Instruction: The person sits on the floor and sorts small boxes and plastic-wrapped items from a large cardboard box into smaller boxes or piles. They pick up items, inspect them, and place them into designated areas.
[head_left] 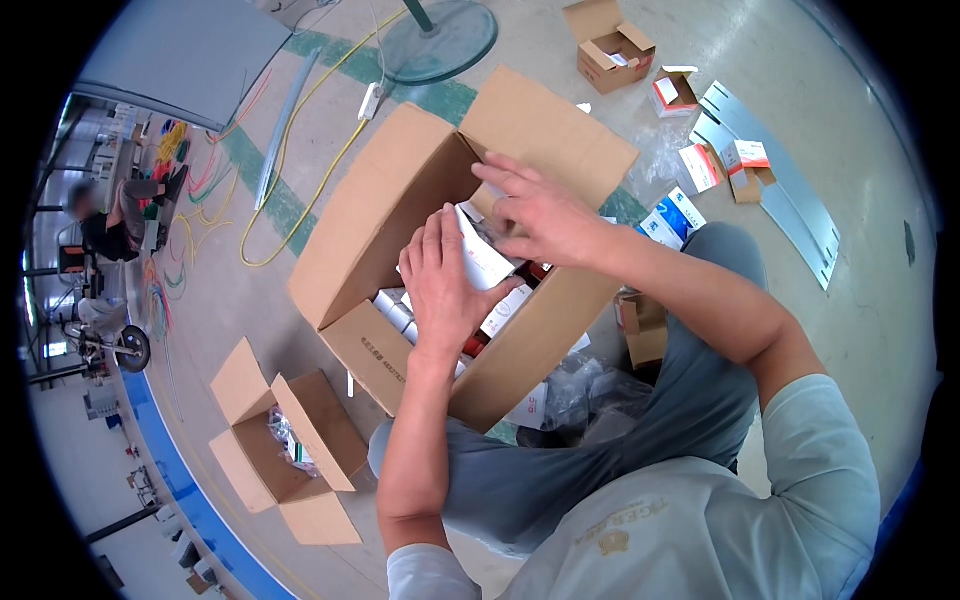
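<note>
Hands work inside a large open cardboard box [420,240] resting on the floor against the person's knees. The left hand [445,275] lies flat with fingers together, pressing on a small white box [483,258] at the top of the packed contents; it seems to pin it rather than grip it. The right hand [535,210] hovers just above, fingers spread and loosely curled over the same white box, holding nothing that I can see. More small white and red packages [505,310] sit tightly beneath. Likely risk: the tight packing could make the white box jam or tear, or tip its neighbours. Around lie a smaller open carton [285,450], crumpled plastic wrap [585,390], scattered small boxes [690,170] and a yellow cable [300,160]; the big box's raised flaps crowd the reach.
</note>
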